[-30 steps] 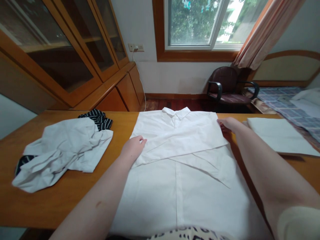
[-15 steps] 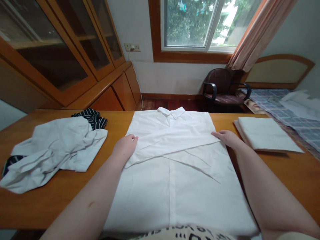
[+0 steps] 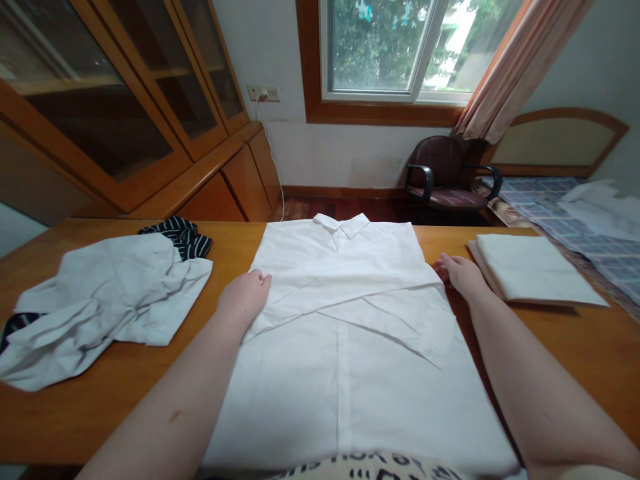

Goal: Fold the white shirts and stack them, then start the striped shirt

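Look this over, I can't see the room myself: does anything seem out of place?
The crumpled white garment on the table's left stands out: bunched over dark striped cloth, while the white shirt and folded white stack lie flat.

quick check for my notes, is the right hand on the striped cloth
No, the right hand rests at the edge of the white shirt, while the striped cloth lies far off to the left.
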Demonstrator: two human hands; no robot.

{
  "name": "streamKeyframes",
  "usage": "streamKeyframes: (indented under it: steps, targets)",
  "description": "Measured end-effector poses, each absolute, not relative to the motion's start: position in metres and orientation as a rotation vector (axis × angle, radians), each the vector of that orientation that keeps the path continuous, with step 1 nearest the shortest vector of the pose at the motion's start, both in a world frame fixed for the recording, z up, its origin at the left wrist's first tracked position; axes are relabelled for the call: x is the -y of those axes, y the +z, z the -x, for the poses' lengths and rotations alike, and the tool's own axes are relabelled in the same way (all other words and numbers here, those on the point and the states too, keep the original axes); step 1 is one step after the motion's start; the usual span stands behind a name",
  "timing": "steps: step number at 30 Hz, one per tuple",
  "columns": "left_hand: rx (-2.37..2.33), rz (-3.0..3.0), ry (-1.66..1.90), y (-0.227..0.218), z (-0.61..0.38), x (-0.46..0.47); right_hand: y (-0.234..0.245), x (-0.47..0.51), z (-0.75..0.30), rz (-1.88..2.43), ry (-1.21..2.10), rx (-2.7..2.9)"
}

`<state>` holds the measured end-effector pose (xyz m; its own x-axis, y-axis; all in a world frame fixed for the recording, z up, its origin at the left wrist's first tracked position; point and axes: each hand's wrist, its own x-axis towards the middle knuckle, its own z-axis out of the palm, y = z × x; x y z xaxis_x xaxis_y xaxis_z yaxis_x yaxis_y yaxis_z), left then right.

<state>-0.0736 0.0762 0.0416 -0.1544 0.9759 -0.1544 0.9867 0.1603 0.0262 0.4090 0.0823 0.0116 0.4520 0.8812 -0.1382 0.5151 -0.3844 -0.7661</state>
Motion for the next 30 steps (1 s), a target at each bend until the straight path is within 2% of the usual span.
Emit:
streamKeyframes:
  steps: [7,13,16,19,22,25,30]
  targets:
    - [-2.260,-1.978,-0.009,0.045,0.071,-0.074,0.017,-0.085,-0.388,2.230,0.494,1.544]
    - [-2.118,-1.884,-0.051,0.045,0.077,-0.077,0.023,-0.083,-0.392,2.186,0.540,1.599]
    - [-2.152,-2.153,0.108,0.052,0.068,-0.068,0.023,-0.084,-0.389,2.235,0.535,1.583]
    - [-1.695,-2.497,0.270,0.063,0.053,-0.052,0.022,-0.085,-0.383,2.286,0.484,1.542]
    - [-1.268,-2.523,0.059,0.069,0.040,-0.038,0.022,-0.085,-0.378,2.394,0.373,1.585]
    - [-1.250,-2.452,-0.078,0.068,0.033,-0.033,0.022,-0.086,-0.377,2.445,0.322,1.636]
    - [-1.270,-2.415,-0.021,0.067,0.033,-0.030,0.018,-0.090,-0.379,2.456,0.289,1.661]
